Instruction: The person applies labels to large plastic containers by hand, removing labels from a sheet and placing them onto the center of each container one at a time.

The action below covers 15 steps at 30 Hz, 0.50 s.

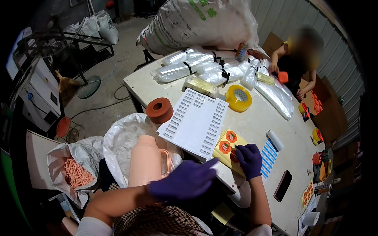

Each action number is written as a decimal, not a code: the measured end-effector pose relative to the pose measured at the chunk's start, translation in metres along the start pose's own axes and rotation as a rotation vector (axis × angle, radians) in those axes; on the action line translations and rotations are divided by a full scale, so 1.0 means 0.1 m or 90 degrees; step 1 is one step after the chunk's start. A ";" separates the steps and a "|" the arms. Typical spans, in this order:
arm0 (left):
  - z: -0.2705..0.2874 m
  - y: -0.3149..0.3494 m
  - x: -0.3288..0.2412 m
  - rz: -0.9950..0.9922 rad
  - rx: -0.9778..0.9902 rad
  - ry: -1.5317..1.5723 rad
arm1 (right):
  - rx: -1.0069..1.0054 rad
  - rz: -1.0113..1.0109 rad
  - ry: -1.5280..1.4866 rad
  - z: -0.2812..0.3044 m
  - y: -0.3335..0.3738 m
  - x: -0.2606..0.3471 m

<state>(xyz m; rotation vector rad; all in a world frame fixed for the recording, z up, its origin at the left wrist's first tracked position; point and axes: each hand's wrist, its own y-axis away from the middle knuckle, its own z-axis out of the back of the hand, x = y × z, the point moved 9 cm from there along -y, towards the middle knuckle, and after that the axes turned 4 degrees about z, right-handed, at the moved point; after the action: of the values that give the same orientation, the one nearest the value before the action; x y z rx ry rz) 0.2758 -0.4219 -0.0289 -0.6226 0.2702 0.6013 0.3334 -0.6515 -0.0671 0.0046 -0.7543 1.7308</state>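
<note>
My left hand [183, 179], in a purple glove, reaches across in front of me with its fingers stretched out and apart, slightly blurred. A pale smear shows by its fingertips; I cannot tell what it is. My right hand [249, 160], gloved alike, has its fingers curled together over a yellow sheet of round red stickers [225, 147]. What its fingertips pinch, if anything, is too small to make out. Left of that sheet lie white papers printed with rows of small labels [193, 122]. A peach-coloured jug with a handle [142, 161] stands below my left hand's wrist side.
On the table are an orange-brown tape roll [151, 115], a yellow tape roll [238, 104], bundled clear plastic bags [185, 67], a blue label strip [269, 158] and a phone [282, 186]. A bag of pink pieces [78, 173] stands left. Another person [293, 59] works at far right.
</note>
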 end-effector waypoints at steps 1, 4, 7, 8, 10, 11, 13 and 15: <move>-0.30 -0.18 0.00 0.020 0.058 0.015 | 0.013 0.016 0.003 -0.07 -0.02 0.00; -0.91 -0.44 0.13 0.082 0.118 0.017 | 0.036 0.023 0.003 -0.22 -0.04 0.00; -1.29 -0.45 0.21 0.134 0.197 -0.055 | 0.026 0.030 0.046 -0.26 -0.03 -0.07; -1.31 -0.42 0.19 0.149 0.191 -0.061 | 0.029 0.027 0.067 -0.30 -0.02 -0.08; -1.36 -0.39 0.21 0.178 0.192 -0.057 | 0.051 0.005 0.087 -0.38 -0.03 -0.11; -1.36 -0.37 0.23 0.189 0.191 -0.062 | 0.067 -0.007 0.109 -0.43 -0.09 -0.08; -1.37 -0.34 0.25 0.216 0.189 -0.041 | 0.212 -0.058 0.123 -0.57 -0.19 -0.11; -1.57 -0.33 0.21 0.195 0.080 -0.077 | 0.229 -0.143 -0.104 -0.61 -0.24 -0.62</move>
<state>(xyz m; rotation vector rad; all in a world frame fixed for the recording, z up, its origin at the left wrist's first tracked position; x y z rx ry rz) 0.3029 -0.5314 -0.1454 -0.4234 0.2896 0.9057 0.3960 -0.6736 -0.1274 0.4644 -0.5271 1.6406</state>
